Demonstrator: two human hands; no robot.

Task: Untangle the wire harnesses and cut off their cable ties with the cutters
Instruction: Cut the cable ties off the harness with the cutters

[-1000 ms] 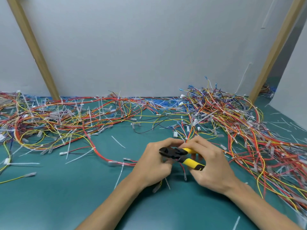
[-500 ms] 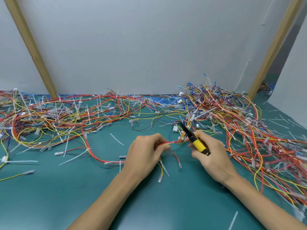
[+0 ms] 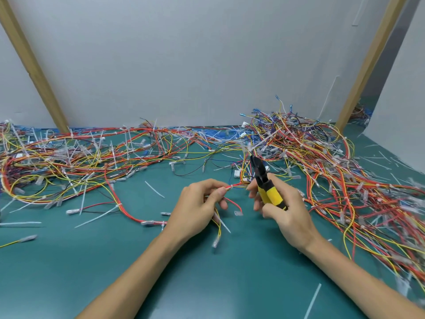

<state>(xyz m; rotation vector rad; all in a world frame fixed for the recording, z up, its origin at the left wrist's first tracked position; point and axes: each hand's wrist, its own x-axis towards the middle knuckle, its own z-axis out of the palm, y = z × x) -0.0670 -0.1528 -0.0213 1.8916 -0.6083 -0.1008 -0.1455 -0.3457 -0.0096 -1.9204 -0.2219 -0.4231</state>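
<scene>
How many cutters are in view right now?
1: the yellow-handled cutters, gripped in the right hand at centre. Another pair could be hidden under the wire piles.

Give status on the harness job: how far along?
Done: cut tie offcuts lie loose on the green mat. In hand: the left hand pinches a red-and-yellow wire strand, and the right hand grips the cutters beside it. Left: the left tangle and right tangle bristle with uncut white ties. Most remains, I'd judge.

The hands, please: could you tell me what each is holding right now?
Left hand: pinches a thin red-and-yellow wire bundle.
Right hand: grips the yellow-handled black cutters.
</scene>
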